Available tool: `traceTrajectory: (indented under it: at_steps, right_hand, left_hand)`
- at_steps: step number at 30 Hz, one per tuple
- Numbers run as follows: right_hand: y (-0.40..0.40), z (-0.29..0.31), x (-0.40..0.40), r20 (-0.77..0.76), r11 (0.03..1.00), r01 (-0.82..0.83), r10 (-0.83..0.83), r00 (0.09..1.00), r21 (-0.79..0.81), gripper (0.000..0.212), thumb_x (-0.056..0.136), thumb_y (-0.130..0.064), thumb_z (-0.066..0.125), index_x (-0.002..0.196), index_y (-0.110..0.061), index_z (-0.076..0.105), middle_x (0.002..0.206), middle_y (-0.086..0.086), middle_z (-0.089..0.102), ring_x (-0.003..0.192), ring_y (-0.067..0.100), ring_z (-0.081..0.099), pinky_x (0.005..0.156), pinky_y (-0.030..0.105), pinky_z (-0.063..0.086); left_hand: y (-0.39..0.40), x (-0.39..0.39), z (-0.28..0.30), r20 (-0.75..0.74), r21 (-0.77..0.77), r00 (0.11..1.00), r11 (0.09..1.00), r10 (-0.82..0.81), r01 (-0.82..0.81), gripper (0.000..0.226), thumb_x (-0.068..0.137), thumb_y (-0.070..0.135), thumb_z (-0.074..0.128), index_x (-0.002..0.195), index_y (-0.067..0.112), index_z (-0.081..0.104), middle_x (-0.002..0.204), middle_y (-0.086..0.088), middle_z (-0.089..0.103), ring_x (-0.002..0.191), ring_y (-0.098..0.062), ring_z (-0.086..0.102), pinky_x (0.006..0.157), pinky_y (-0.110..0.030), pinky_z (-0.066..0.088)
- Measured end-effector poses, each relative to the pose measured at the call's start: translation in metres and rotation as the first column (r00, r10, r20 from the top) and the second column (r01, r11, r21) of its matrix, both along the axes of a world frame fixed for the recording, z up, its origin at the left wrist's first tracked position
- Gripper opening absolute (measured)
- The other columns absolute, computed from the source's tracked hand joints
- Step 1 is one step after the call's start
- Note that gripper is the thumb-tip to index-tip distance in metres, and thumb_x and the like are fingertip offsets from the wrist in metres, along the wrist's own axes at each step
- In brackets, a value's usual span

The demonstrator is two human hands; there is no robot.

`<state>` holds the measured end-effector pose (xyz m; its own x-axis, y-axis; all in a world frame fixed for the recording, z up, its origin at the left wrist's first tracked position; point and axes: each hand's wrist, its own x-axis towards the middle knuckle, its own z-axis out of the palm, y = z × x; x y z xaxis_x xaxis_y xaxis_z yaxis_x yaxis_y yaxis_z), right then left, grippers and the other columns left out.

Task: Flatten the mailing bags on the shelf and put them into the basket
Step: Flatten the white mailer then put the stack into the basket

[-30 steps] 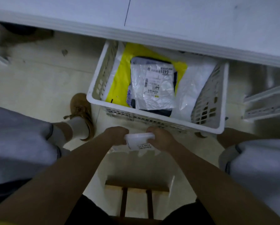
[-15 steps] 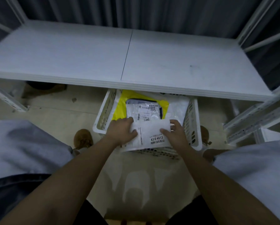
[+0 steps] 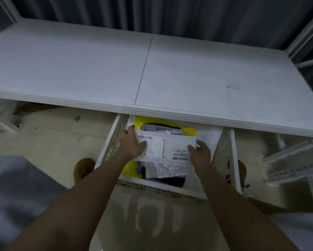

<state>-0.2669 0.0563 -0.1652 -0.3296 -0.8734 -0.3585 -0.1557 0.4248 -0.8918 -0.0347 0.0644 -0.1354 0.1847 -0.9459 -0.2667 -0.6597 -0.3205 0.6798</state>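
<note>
Head view: both hands point(image 3: 134, 142) point(image 3: 200, 153) hold mailing bag point(image 3: 168, 147) inside basket point(image 3: 232, 160).

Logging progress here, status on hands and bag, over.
Left hand and right hand each hold an end of the white mailing bag. Bag flat, over the basket, above the bags inside. Nothing in the way.

**Shelf and floor**

The white shelf point(image 3: 188, 73) is made of two boards (a thin dark line runs between them). Under its front edge, a white basket point(image 3: 108, 149) sits on the pale floor point(image 3: 52, 142), bags inside.
</note>
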Motion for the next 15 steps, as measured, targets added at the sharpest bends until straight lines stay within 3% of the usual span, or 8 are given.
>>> traceTrajectory:
  at_steps: [3,6,8,10,12,15]
  right_hand:
    - [-0.012,-0.014,0.006,0.02,0.998,-0.04,0.039,0.999,0.054,0.05,0.094,-0.004,0.053,0.141,-0.011,0.039,0.118,0.016,0.058,0.08,0.015,0.056,0.056,0.016,0.047]
    - [-0.019,-0.031,0.01,-0.039,0.97,-0.209,0.215,0.976,0.127,0.06,0.096,-0.008,0.052,0.149,-0.013,0.023,0.128,0.008,0.045,0.12,0.024,0.048,0.092,0.028,0.042]
    - [-0.014,-0.042,0.009,-0.155,0.93,-0.324,0.351,0.923,0.175,0.058,0.097,-0.014,0.053,0.148,-0.013,0.026,0.141,0.012,0.04,0.134,0.029,0.038,0.107,0.034,0.035]
    - [-0.002,-0.044,0.009,-0.229,0.882,-0.424,0.464,0.856,0.204,0.051,0.097,-0.019,0.053,0.144,-0.013,0.034,0.143,0.011,0.038,0.134,0.025,0.038,0.109,0.027,0.03]
    - [0.011,-0.036,0.01,-0.277,0.847,-0.505,0.531,0.801,0.165,0.04,0.096,-0.021,0.055,0.135,-0.012,0.047,0.135,0.009,0.044,0.125,0.018,0.045,0.1,0.016,0.031]
    - [0.037,-0.016,0.008,-0.327,0.727,-0.673,0.674,0.662,0.134,0.026,0.097,-0.032,0.054,0.111,-0.014,0.066,0.112,0.004,0.062,0.103,0.015,0.057,0.091,0.024,0.043]
  left_hand:
    - [-0.012,0.005,-0.022,0.047,0.034,0.999,0.999,0.006,-0.007,0.073,0.089,0.014,0.063,0.148,0.006,0.022,0.146,-0.024,0.021,0.132,-0.039,0.033,0.102,-0.036,0.032]
    - [-0.024,0.008,-0.054,0.134,0.105,0.987,0.992,-0.083,0.069,0.08,0.089,0.013,0.062,0.151,0.004,0.013,0.153,-0.026,0.004,0.14,-0.044,0.016,0.111,-0.044,0.028]
    - [-0.025,0.003,-0.065,0.182,0.197,0.971,0.973,-0.158,0.121,0.078,0.091,0.023,0.061,0.151,0.007,0.013,0.155,-0.023,0.002,0.142,-0.042,0.012,0.113,-0.044,0.023]
    - [-0.023,-0.005,-0.067,0.226,0.239,0.937,0.948,-0.266,0.211,0.072,0.093,0.03,0.058,0.15,0.009,0.02,0.155,-0.022,0.009,0.143,-0.037,0.015,0.113,-0.04,0.021]
    - [-0.019,-0.011,-0.064,0.273,0.267,0.885,0.913,-0.378,0.308,0.062,0.094,0.034,0.055,0.147,0.012,0.03,0.153,-0.018,0.023,0.14,-0.033,0.023,0.113,-0.038,0.025]
    - [-0.004,-0.022,-0.05,0.308,0.347,0.801,0.844,-0.514,0.408,0.045,0.097,0.037,0.048,0.136,0.017,0.048,0.141,-0.014,0.041,0.131,-0.035,0.036,0.107,-0.042,0.034]
